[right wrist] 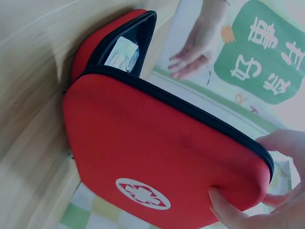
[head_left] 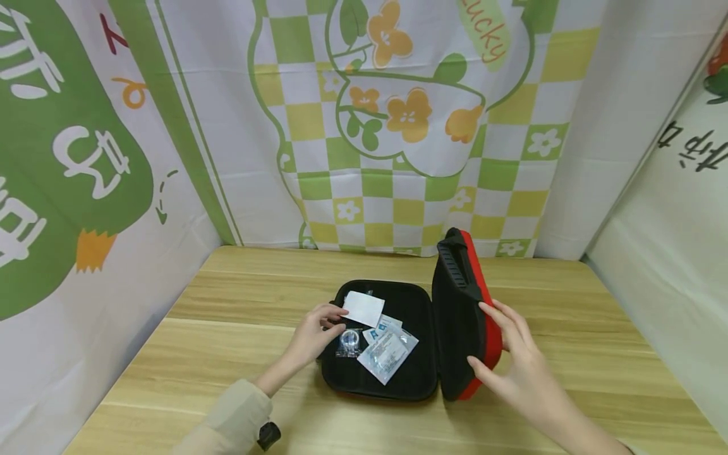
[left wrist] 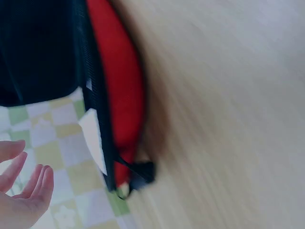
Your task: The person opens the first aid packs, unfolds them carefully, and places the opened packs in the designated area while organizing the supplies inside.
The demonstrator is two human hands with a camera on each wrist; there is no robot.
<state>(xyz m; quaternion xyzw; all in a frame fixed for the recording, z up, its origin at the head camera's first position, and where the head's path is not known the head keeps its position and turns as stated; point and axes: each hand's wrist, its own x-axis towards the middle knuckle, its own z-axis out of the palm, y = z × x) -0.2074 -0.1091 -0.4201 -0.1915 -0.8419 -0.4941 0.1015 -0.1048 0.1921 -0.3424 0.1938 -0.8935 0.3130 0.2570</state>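
A red and black zippered first-aid case point(head_left: 380, 395) lies on the table with its lid raised. My right hand point(head_left: 523, 363) grips the free edge of the lid point(head_left: 483, 309); in the right wrist view, the lid's red outside point(right wrist: 157, 138) bears a white emblem. Inside the base are a white packet point(head_left: 364, 308), a foil packet point(head_left: 389, 355), smaller blue-and-white sachets point(head_left: 382, 327) and a clear-wrapped round item point(head_left: 349, 341). My left hand point(head_left: 315, 333) hovers at the base's left side, near the white packet. Its relaxed fingers point(left wrist: 44, 183) hold nothing in the left wrist view.
The wooden table point(head_left: 227, 354) extends around the case on both sides. Behind it hangs a printed checkered curtain point(head_left: 398, 208). Printed cloth point(head_left: 165, 253) borders the left side, and a pale cloth point(head_left: 665, 253) the right. A black strap point(left wrist: 143, 175) hangs off the case's end.
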